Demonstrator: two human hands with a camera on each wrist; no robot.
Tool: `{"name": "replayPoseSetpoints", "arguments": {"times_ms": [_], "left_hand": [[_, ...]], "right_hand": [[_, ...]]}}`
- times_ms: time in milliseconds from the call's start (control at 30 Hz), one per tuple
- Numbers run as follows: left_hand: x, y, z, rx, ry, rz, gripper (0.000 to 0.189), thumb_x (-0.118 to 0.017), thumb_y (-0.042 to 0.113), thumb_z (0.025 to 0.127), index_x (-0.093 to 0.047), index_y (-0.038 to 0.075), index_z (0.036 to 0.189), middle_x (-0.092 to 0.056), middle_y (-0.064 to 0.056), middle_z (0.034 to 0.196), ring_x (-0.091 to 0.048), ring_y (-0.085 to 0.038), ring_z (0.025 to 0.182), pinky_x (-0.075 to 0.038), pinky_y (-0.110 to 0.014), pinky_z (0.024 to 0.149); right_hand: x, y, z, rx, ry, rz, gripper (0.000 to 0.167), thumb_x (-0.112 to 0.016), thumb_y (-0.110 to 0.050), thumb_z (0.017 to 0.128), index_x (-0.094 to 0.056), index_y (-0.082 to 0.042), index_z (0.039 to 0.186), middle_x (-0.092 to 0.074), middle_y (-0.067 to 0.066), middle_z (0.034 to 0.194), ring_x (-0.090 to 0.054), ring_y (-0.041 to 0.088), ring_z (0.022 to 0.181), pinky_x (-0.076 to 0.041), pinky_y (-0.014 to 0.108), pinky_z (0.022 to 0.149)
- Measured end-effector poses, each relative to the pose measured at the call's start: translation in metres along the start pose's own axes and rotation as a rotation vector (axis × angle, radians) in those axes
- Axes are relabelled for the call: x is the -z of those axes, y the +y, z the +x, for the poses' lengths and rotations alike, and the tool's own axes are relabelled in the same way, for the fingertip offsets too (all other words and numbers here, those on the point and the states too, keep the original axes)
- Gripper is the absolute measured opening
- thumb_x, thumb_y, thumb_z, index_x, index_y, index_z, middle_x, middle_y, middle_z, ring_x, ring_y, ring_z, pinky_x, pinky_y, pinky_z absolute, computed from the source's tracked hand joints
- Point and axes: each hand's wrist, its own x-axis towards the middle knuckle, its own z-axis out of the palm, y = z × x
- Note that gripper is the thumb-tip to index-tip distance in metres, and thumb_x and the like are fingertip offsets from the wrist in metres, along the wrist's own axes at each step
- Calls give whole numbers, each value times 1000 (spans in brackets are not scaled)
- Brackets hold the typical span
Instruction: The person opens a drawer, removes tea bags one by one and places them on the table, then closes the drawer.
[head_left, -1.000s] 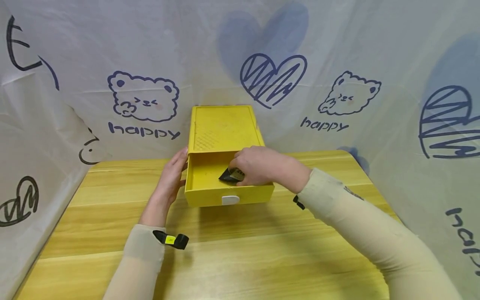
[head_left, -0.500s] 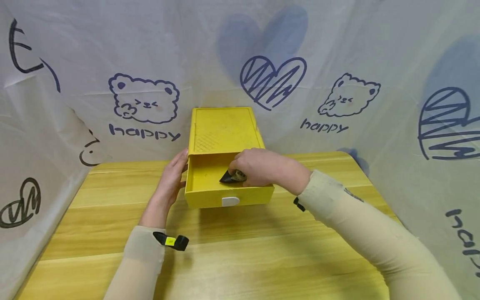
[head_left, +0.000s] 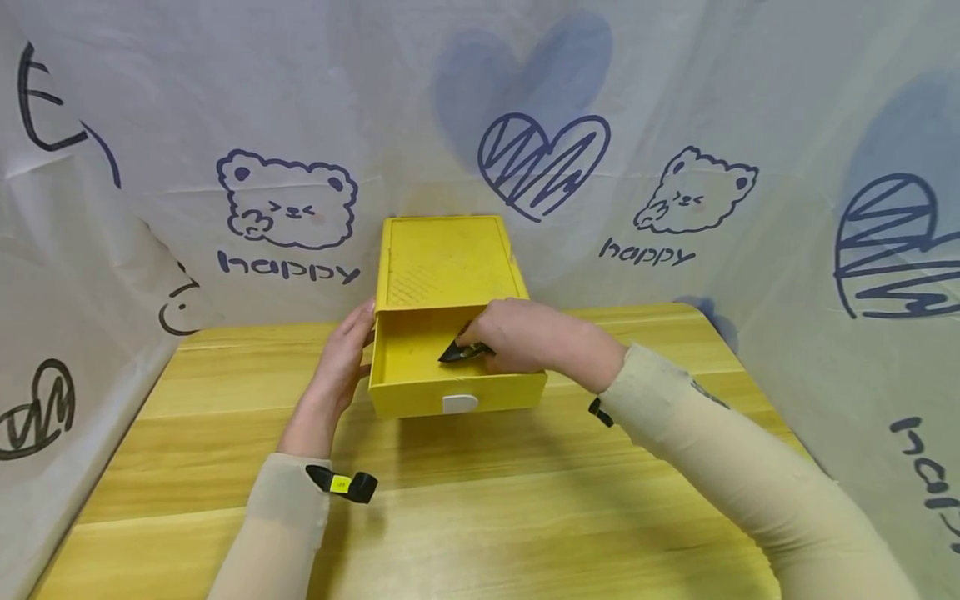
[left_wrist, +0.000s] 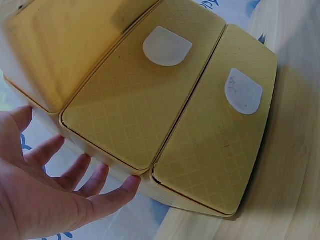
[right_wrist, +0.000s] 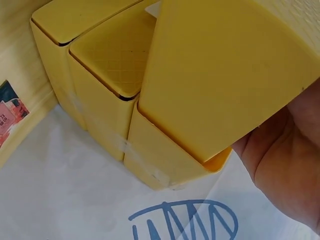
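A yellow drawer unit (head_left: 442, 258) stands at the back of the table, its top drawer (head_left: 420, 400) pulled out. My right hand (head_left: 517, 335) reaches over that drawer's right wall and pinches a small black packet (head_left: 457, 352) with light markings inside it. Much of the packet is hidden behind the fingers. In the right wrist view the drawer's side hides the fingers of the right hand (right_wrist: 285, 160). My left hand (head_left: 341, 358) is at the unit's left side. The left wrist view shows the left hand (left_wrist: 60, 195) with spread fingers, their tips touching the side wall.
Two lower drawers are closed; the middle drawer (left_wrist: 115, 110) and bottom drawer (left_wrist: 215, 130) carry white tabs. Printed white cloth (head_left: 420, 108) hangs behind the wooden table (head_left: 480, 517). A colourful printed piece (right_wrist: 9, 115) shows at the right wrist view's left edge.
The black packet has turned a little in my right hand, so less of its light marking shows. My left hand and the drawer unit stay where they were.
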Motion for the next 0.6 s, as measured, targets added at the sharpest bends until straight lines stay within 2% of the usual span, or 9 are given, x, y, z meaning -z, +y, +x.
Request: {"name": "replayPoseSetpoints", "arguments": {"times_ms": [100,200,400,600], "left_hand": [[0,0,0,-1,0,-1,63,-41,49,111,-31,19,165,-27,-5,171,-28,-30,155,-29,-66,119],[0,0,-1,-1,2,-4,63,-41,49,111,-31,19,165,-27,-5,171,-29,-31,154,-29,-66,119],[0,-2,1,-4,5,-9,63,-41,48,111,-31,17,165,-28,-6,171,-30,-32,154,-30,-65,119],[1,-3,2,-9,1,-4,63,-40,49,111,-30,17,165,-29,-8,170,-31,-33,153,-31,-65,118]], "right_hand": [[-1,2,-1,14,31,25,25,-67,-3,92,-78,-14,112,-72,0,94,-58,17,75,-52,31,68],[-3,3,-2,22,59,40,24,-65,-1,93,-78,-14,108,-69,-1,89,-56,16,72,-50,30,65],[-6,5,-5,35,116,48,30,-62,1,96,-79,-12,116,-77,2,104,-63,15,77,-59,31,72],[-9,7,-9,63,195,80,29,-61,3,96,-78,-8,117,-78,5,108,-71,16,81,-62,30,74]]}}
